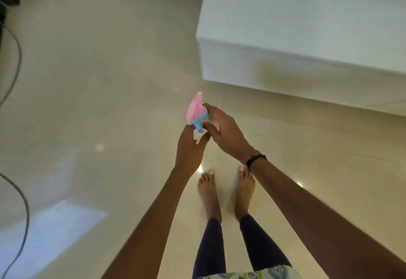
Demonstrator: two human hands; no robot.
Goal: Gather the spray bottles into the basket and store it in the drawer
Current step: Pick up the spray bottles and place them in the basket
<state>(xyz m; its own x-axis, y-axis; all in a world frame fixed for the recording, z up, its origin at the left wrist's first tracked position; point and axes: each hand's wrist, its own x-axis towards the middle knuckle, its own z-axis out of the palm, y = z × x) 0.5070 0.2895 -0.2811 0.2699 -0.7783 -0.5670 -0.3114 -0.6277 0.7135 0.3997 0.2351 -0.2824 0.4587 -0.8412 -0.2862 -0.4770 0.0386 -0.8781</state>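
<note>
A small spray bottle [197, 111] with a pink trigger head, a blue collar and a clear body is held in the air above the floor, in the middle of the head view. My right hand [226, 133] grips its clear body from the right, just under the blue collar. My left hand [189, 149] holds the bottle's lower part from below, fingers curled round it. Most of the clear body is hidden by both hands. No basket or drawer is in view.
A white block-shaped table or counter [307, 32] stands at the upper right, close to my hands. Glossy beige floor tiles [98, 81] spread to the left. Grey cables [15, 63] run along the left edge. My bare feet [226, 188] stand below the hands.
</note>
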